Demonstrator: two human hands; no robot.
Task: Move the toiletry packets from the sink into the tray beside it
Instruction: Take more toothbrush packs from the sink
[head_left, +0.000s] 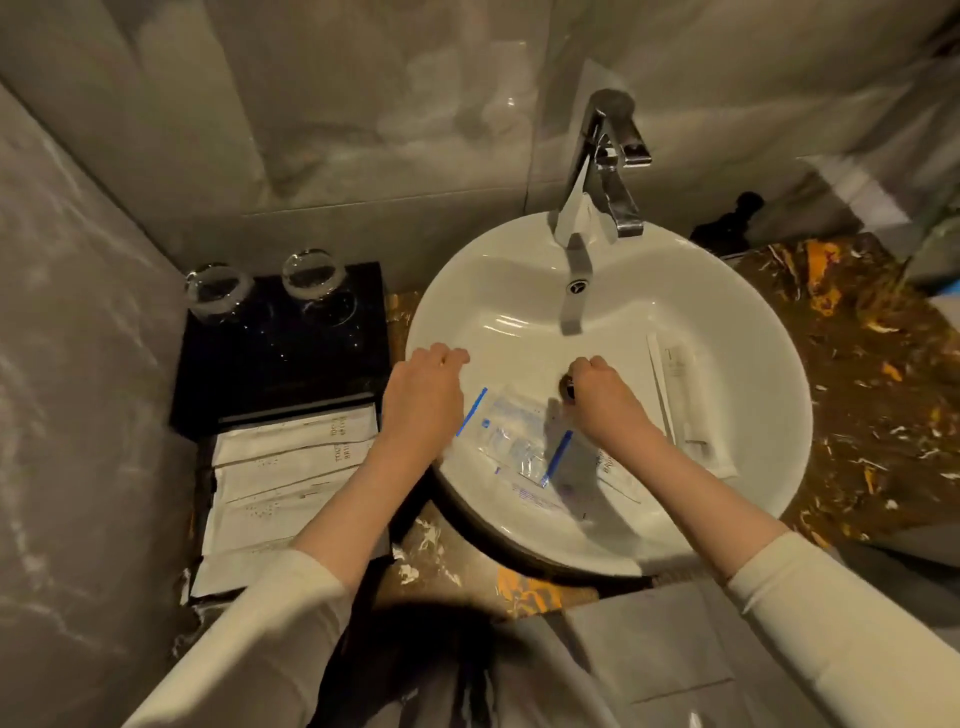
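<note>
A: Biggest first: white sink (727, 332), black tray (280, 364) just left, white packets (291, 467) stacked at the tray's near end.
B: Still in the sink?
A: Clear blue-striped packet (514, 441) between both hands, white tube (685, 400) right of them.
B: Hands?
A: Left hand (423, 400) loosely curled, holding nothing. Right hand (605, 395) curled at the drain; grip unclear.

Hotel-style bathroom, round white vessel sink (748, 395), chrome faucet (605, 166), marble-tiled walls (322, 104), two upturned glasses (262, 291) on black tray (291, 374), wrapped toiletry packets (291, 467)
</note>
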